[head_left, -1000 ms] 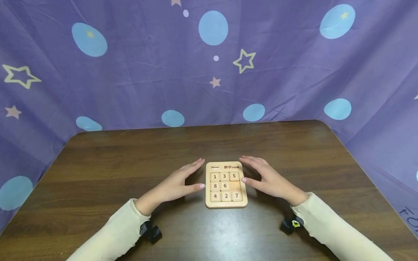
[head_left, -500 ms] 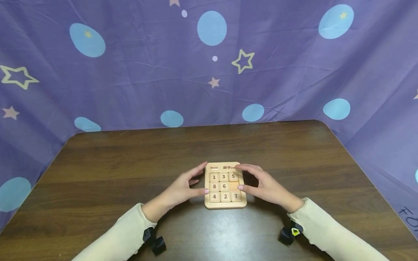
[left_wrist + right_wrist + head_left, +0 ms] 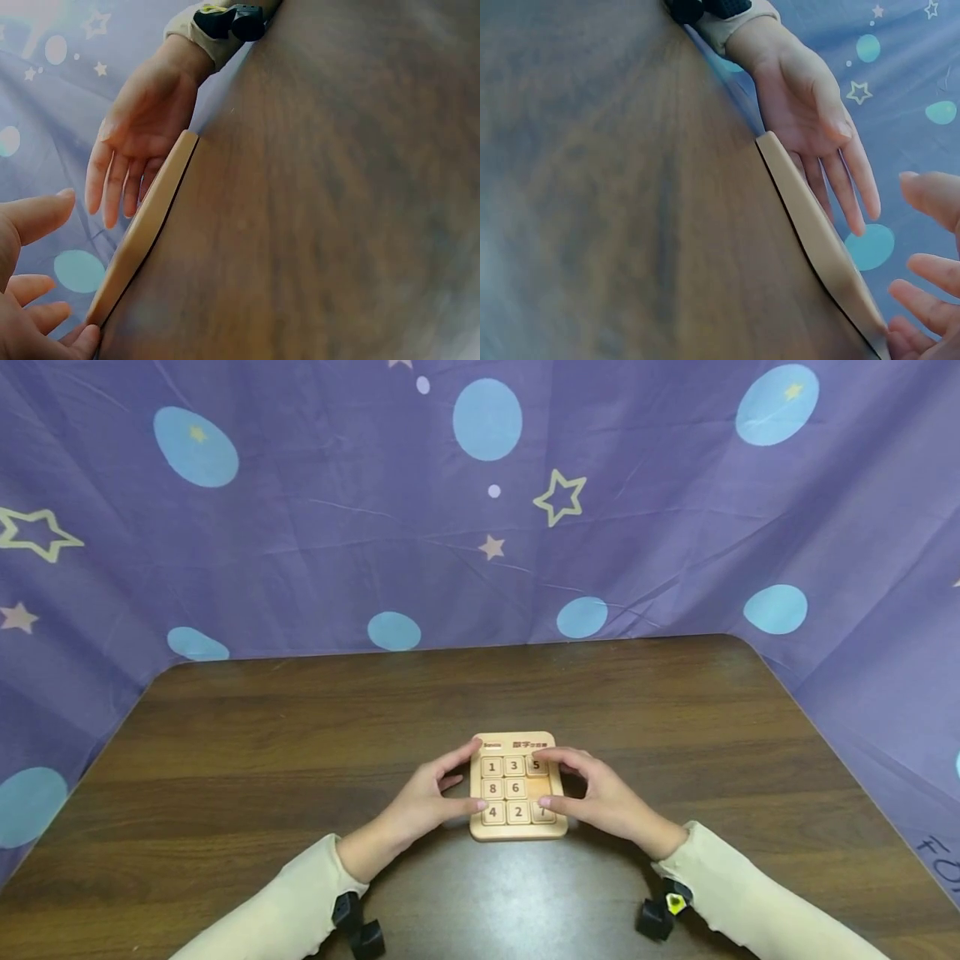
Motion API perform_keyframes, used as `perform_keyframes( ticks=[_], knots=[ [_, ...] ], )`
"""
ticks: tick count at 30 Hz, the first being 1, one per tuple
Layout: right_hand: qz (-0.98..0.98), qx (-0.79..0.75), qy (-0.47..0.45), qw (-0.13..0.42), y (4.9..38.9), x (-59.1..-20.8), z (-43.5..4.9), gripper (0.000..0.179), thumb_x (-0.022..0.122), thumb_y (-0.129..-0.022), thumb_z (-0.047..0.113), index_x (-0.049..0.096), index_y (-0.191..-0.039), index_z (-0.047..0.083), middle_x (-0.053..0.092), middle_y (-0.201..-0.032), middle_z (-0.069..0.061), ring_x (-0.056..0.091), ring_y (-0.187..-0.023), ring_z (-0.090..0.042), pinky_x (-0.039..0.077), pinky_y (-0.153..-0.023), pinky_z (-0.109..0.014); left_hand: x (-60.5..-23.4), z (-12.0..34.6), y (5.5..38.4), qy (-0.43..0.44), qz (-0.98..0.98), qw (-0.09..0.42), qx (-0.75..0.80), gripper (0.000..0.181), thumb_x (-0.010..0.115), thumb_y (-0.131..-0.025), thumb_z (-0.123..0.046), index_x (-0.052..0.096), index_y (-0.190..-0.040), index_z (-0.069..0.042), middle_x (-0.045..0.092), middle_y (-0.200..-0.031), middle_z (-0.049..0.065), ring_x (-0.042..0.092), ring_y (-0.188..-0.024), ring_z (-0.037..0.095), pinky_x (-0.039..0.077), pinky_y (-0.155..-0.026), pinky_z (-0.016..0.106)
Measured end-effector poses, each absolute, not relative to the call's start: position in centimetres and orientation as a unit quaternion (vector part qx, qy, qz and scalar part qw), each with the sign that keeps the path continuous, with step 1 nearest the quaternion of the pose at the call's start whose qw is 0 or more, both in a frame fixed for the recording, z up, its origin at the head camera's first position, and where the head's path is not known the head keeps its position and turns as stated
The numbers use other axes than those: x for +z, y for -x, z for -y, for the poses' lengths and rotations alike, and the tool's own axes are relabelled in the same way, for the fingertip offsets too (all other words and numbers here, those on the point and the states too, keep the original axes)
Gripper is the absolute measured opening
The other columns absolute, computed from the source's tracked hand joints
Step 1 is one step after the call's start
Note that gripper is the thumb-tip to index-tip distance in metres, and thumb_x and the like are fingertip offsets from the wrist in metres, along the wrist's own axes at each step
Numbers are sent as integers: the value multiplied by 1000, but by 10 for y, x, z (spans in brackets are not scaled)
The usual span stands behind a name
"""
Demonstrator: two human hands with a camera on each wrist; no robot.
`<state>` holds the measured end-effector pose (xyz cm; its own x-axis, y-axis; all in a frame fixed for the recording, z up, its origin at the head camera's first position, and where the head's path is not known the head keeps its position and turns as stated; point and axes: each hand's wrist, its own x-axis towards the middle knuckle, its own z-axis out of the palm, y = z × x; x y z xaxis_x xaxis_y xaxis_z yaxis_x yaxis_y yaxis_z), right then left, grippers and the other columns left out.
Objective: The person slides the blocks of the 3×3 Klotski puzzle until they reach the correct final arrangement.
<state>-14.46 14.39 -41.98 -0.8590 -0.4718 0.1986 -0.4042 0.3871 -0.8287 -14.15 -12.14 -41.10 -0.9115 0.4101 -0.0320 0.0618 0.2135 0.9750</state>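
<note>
The number board (image 3: 517, 834) lies flat, low in the middle of the frame. Its number tiles (image 3: 515, 788) leave one gap (image 3: 536, 787), right of the 6. The left hand (image 3: 420, 797) is at the board's left edge, thumb and fingers spread apart. The right hand (image 3: 609, 795) is spread too, thumb tip over the 7 tile (image 3: 544, 818), one finger by the 5 tile (image 3: 535, 769); whether those tips press down is hard to tell. A bump from them could make the 5 or 7 slip into the gap, and one hand pushing harder could slide the board over the brown table (image 3: 225, 735). Behind hangs a purple cloth (image 3: 337, 552)
</note>
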Motion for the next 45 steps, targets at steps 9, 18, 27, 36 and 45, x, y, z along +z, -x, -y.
perform_keyframes(
  ticks=[9, 18, 27, 36, 45],
  knots=[
    [-825, -500, 262, 6, 142, -426, -137, 45, 76, -77, 16, 62, -119, 7, 65, -112, -3, 53, -90, -17, 46, -80, -27, -415, 121, 139, -150, -776, 142, 596, 81, 78, -73, -6, 38, -143, -4, 36, -150, 7, 28, -139, 21, 26, -111, 46],
    [-825, -511, 241, -10, 141, -432, -121, 38, 78, -75, 17, 68, -111, 12, 65, -105, 1, 47, -87, -16, 41, -75, -24, -417, 127, 136, -178, -793, 117, 570, 83, 80, -69, -5, 41, -141, -3, 35, -149, 12, 28, -139, 25, 25, -112, 45],
    [-823, -523, 221, -10, 138, -433, -118, 35, 80, -72, 18, 70, -106, 15, 63, -107, 4, 48, -97, -16, 41, -83, -28, -417, 124, 137, -195, -803, 119, 550, 83, 81, -68, -5, 42, -141, -2, 34, -150, 11, 28, -139, 26, 24, -111, 45],
    [-831, -521, 197, -7, 137, -434, -111, 34, 80, -69, 16, 72, -102, 19, 61, -104, 4, 45, -95, -16, 38, -82, -30, -417, 122, 138, -211, -810, 114, 536, 82, 80, -67, -3, 42, -140, 0, 34, -150, 12, 28, -139, 27, 26, -111, 45],
    [-831, -525, 183, -15, 139, -433, -107, 33, 80, -68, 13, 73, -100, 17, 64, -105, 4, 45, -94, -15, 38, -83, -31, -420, 123, 140, -206, -820, 108, 523, 81, 80, -66, -3, 43, -138, 2, 35, -150, 9, 26, -140, 28, 15, -114, 50]
  ],
)
